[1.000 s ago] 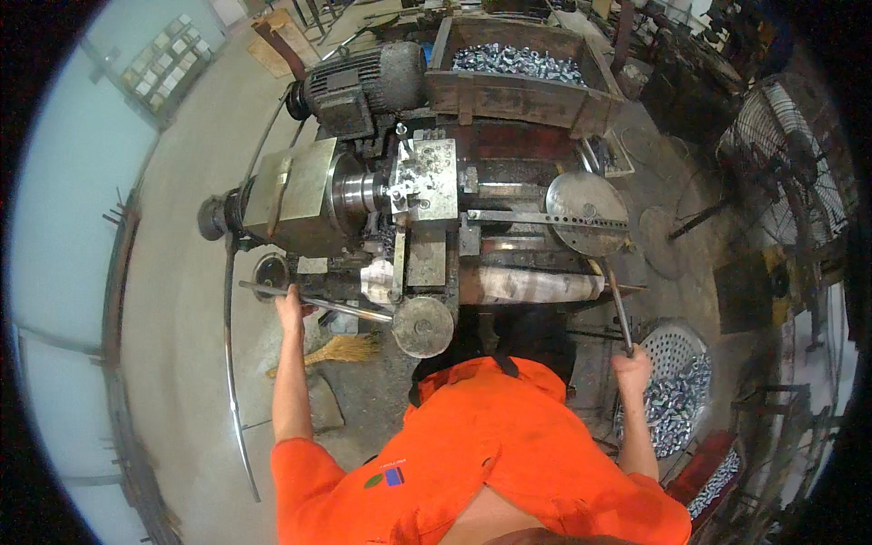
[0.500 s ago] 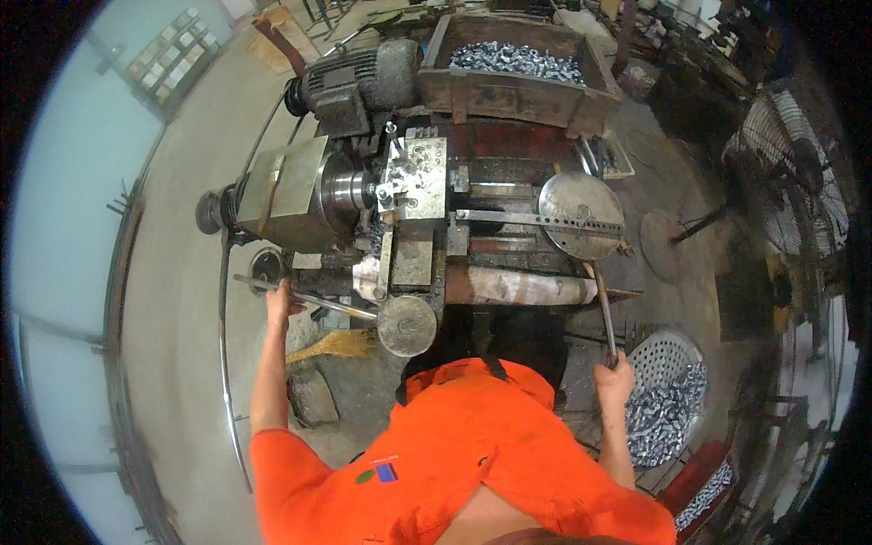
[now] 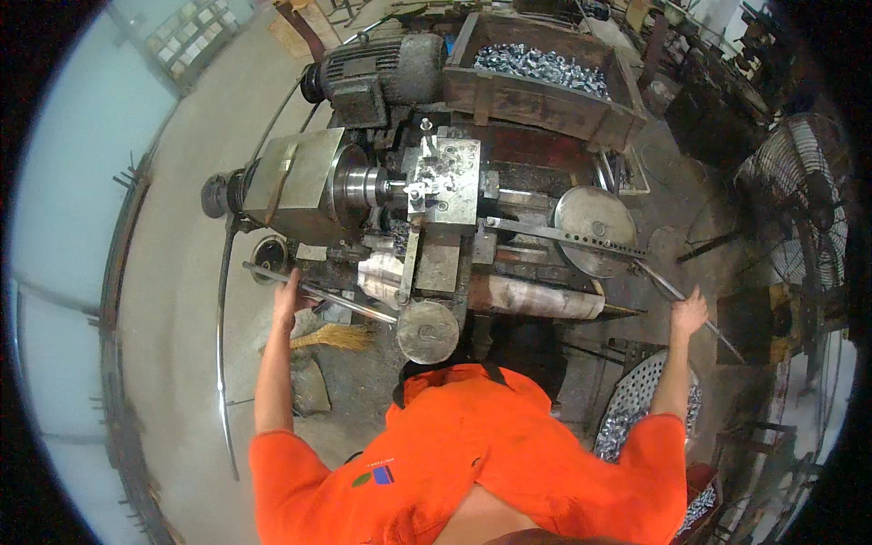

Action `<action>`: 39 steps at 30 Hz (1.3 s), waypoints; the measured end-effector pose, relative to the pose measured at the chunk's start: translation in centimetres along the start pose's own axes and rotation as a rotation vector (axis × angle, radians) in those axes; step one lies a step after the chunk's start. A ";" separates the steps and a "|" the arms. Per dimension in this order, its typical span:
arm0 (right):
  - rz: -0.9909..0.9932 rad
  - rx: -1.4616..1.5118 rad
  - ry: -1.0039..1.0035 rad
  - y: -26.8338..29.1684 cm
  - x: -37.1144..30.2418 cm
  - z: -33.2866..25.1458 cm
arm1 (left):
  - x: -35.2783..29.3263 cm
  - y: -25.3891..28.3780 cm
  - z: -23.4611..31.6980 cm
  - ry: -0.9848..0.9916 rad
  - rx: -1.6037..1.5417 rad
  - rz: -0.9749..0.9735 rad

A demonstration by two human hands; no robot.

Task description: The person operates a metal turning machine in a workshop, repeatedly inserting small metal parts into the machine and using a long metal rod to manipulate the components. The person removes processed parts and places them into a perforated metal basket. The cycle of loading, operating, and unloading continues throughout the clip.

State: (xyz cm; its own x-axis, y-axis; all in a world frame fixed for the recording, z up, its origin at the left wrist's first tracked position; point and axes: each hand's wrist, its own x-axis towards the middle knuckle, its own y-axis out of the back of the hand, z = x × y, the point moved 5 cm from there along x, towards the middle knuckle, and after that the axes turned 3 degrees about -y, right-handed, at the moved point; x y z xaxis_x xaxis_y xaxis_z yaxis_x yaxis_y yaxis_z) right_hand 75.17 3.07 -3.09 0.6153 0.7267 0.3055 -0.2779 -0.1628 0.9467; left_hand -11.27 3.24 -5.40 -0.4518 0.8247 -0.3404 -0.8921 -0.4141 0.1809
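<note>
My left hand [image 3: 288, 296] is closed around a long metal lever [image 3: 350, 304], whose inner end meets a round steel disc [image 3: 427, 332] at the front of a lathe. On the other side, my right hand [image 3: 688, 313] grips a second lever rod [image 3: 656, 280] that slopes out from a larger disc [image 3: 595, 227]. A flat bar with a row of holes [image 3: 563, 236] lies across that larger disc. Between the levers sits the greasy tool block [image 3: 451, 182] with a clamped fitting, facing the shiny spindle nose [image 3: 365, 188]. Whatever is at the spindle tip is too small to make out.
Behind the lathe stand a motor [image 3: 386, 73] and a wooden crate [image 3: 545, 102] of small shiny metal parts. A perforated basket [image 3: 636, 386] with more parts is at lower right. A straw broom [image 3: 336, 337] lies under my left arm; a fan [image 3: 795, 195] stands far right.
My right hand has swung its lever outward to the right and away from me. The perforated bar has tilted. My left hand keeps its hold, and the whole view has shifted slightly.
</note>
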 end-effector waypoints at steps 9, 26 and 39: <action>-0.051 0.628 0.229 -0.3 -13.9 -6.0 | 2.7 2.6 -10.1 -0.267 1.092 -0.044; -0.284 0.795 0.398 6.5 -15.5 -12.6 | 3.8 -0.8 -14.9 -0.246 1.494 -0.202; -0.221 1.179 1.201 27.5 -14.2 -41.1 | -0.6 6.9 -7.0 -0.157 0.866 -0.070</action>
State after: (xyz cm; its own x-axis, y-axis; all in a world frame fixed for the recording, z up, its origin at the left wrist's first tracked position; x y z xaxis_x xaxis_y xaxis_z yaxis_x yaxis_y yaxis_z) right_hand 28.46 15.66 14.44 -0.4543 0.7705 0.4471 0.7301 0.0344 0.6825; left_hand -17.20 -2.82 -10.35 -0.3332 0.9068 -0.2581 -0.5695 0.0246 0.8216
